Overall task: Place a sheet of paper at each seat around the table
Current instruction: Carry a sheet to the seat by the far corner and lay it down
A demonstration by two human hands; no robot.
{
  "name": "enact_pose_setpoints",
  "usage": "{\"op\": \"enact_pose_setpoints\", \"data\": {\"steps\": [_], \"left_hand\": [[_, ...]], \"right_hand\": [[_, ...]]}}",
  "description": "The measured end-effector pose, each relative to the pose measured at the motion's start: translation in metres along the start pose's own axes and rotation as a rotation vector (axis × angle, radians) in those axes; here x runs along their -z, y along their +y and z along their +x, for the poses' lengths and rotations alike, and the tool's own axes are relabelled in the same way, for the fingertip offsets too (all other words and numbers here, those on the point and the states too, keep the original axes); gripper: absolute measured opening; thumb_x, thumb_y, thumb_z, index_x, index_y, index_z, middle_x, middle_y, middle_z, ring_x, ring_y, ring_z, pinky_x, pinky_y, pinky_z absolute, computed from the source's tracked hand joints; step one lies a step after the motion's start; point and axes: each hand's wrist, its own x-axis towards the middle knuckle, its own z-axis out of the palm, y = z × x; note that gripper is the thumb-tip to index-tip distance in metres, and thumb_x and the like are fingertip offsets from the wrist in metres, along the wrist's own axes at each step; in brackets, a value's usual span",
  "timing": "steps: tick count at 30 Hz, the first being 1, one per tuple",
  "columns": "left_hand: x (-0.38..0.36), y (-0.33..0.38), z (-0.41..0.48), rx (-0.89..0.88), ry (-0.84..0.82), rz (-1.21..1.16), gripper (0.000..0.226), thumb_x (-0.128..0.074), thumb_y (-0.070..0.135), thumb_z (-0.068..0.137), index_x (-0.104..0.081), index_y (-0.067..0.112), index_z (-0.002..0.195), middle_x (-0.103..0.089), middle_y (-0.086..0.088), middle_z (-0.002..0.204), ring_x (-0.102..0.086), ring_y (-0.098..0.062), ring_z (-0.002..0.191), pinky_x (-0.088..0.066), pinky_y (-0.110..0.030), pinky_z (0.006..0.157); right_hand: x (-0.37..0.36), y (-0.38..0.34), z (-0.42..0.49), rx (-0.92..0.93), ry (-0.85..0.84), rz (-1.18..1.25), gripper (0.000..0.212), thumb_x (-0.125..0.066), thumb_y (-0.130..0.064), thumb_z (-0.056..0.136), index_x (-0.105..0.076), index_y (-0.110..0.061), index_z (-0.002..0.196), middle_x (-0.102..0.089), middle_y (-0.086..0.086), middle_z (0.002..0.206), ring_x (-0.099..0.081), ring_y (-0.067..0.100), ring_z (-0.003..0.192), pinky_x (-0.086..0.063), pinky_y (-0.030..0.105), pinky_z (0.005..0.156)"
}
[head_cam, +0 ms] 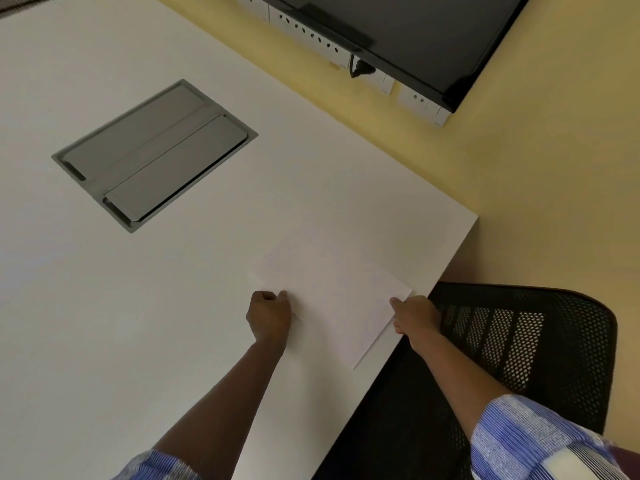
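Note:
A white sheet of paper (334,296) lies flat on the white table (138,306), close to the table's right edge and in front of a black mesh chair (512,344). My left hand (268,315) rests with curled fingers on the sheet's left edge. On the sheet's right corner, by the table edge, my right hand (414,315) pinches the paper. The sheet is nearly the same colour as the table, so its far edges are faint.
A grey cable hatch (156,154) with two lids is set into the table at the upper left. On the yellow wall beyond the table hang a dark screen (415,32) and a row of white sockets (311,32), one with a black plug.

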Motion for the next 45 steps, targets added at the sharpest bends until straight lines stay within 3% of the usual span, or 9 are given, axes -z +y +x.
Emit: {"op": "enact_pose_setpoints", "data": {"steps": [1, 3, 6, 9, 11, 14, 31, 45], "left_hand": [[0.001, -0.001, 0.0, -0.021, 0.02, 0.026, 0.035, -0.067, 0.036, 0.087, -0.057, 0.011, 0.109, -0.067, -0.01, 0.102, -0.07, -0.032, 0.088, -0.056, -0.037, 0.08], [0.002, -0.006, -0.004, -0.126, 0.069, 0.156, 0.056, -0.07, 0.041, 0.085, -0.049, 0.011, 0.128, -0.054, -0.013, 0.122, -0.063, -0.037, 0.103, -0.052, -0.041, 0.087], [0.003, -0.017, -0.007, -0.539, 0.117, 0.531, 0.083, -0.066, 0.055, 0.082, -0.038, 0.011, 0.146, -0.045, -0.017, 0.136, -0.051, -0.037, 0.116, -0.047, -0.046, 0.09], [0.002, -0.028, 0.001, -0.804, -0.006, 0.842, 0.1, -0.05, 0.073, 0.083, -0.018, 0.017, 0.159, -0.015, -0.018, 0.164, -0.024, -0.038, 0.144, -0.03, -0.052, 0.112], [0.0, -0.035, 0.008, -0.806, -0.102, 0.937, 0.104, -0.036, 0.082, 0.082, -0.008, 0.021, 0.161, 0.005, -0.015, 0.167, -0.005, -0.038, 0.152, -0.014, -0.055, 0.121], [-0.001, -0.043, 0.012, -0.796, -0.106, 0.954, 0.105, -0.028, 0.086, 0.081, -0.005, 0.022, 0.161, 0.011, -0.013, 0.167, 0.003, -0.037, 0.153, -0.009, -0.057, 0.121], [-0.006, -0.05, -0.003, -0.747, -0.022, 0.909, 0.105, -0.038, 0.085, 0.08, -0.019, 0.019, 0.159, -0.006, -0.018, 0.166, -0.01, -0.043, 0.15, -0.02, -0.062, 0.116], [-0.001, -0.058, -0.016, -0.738, -0.005, 0.888, 0.105, -0.034, 0.086, 0.08, -0.017, 0.018, 0.159, -0.007, -0.019, 0.165, -0.016, -0.045, 0.148, -0.025, -0.063, 0.112]], "right_hand": [[0.0, 0.0, -0.003, 0.016, 0.03, -0.037, 0.044, -0.067, -0.031, 0.096, -0.06, 0.004, 0.122, -0.071, 0.021, 0.106, -0.071, 0.032, 0.086, -0.058, 0.037, 0.071], [0.0, 0.001, -0.011, 0.11, 0.093, -0.142, 0.069, -0.069, -0.034, 0.094, -0.04, -0.001, 0.148, -0.055, 0.023, 0.136, -0.062, 0.039, 0.115, -0.058, 0.042, 0.086], [-0.001, 0.009, -0.021, 0.385, 0.122, -0.416, 0.08, -0.065, -0.038, 0.096, -0.025, -0.01, 0.159, -0.034, 0.021, 0.154, -0.044, 0.037, 0.136, -0.051, 0.048, 0.103], [-0.007, 0.017, -0.022, 0.537, 0.019, -0.6, 0.076, -0.057, -0.045, 0.1, -0.021, -0.018, 0.162, -0.016, 0.014, 0.167, -0.022, 0.032, 0.152, -0.034, 0.046, 0.119], [-0.012, 0.02, -0.02, 0.578, -0.062, -0.68, 0.075, -0.054, -0.048, 0.101, -0.02, -0.021, 0.162, -0.007, 0.011, 0.17, -0.011, 0.03, 0.156, -0.024, 0.046, 0.124], [-0.017, 0.023, -0.016, 0.594, -0.11, -0.742, 0.076, -0.052, -0.05, 0.101, -0.016, -0.023, 0.162, 0.001, 0.01, 0.172, -0.004, 0.03, 0.158, -0.018, 0.046, 0.127], [-0.01, 0.021, -0.007, 0.647, -0.136, -0.754, 0.079, -0.057, -0.041, 0.1, -0.012, -0.024, 0.163, 0.006, 0.006, 0.172, -0.002, 0.029, 0.158, -0.025, 0.047, 0.125], [0.003, 0.021, -0.029, 0.631, -0.102, -0.735, 0.081, -0.056, -0.044, 0.1, -0.009, -0.024, 0.163, 0.007, 0.007, 0.172, -0.002, 0.028, 0.158, -0.025, 0.046, 0.125]]}}
